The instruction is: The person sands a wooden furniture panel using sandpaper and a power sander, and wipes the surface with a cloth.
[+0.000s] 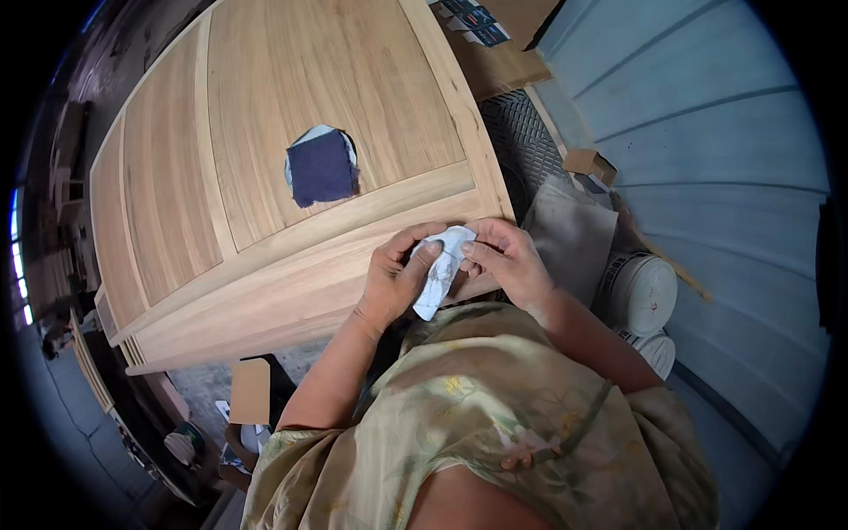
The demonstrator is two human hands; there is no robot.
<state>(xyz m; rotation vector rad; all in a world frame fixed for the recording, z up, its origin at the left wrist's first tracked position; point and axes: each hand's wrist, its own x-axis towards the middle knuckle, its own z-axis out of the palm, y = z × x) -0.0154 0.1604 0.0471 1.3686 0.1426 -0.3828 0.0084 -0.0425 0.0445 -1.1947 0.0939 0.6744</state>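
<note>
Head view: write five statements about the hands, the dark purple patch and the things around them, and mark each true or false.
1. The left hand and the right hand both hold a folded white piece. True.
2. The dark purple patch lies on the floor. False: the dark purple patch lies on the panelled wooden surface, over a paler round pad.
3. White buckets are to the right of the panelled wooden surface. True.
4. Both hands wear gloves. False: both are bare.
5. The person wears a pale green garment with a floral pattern. True.
</note>
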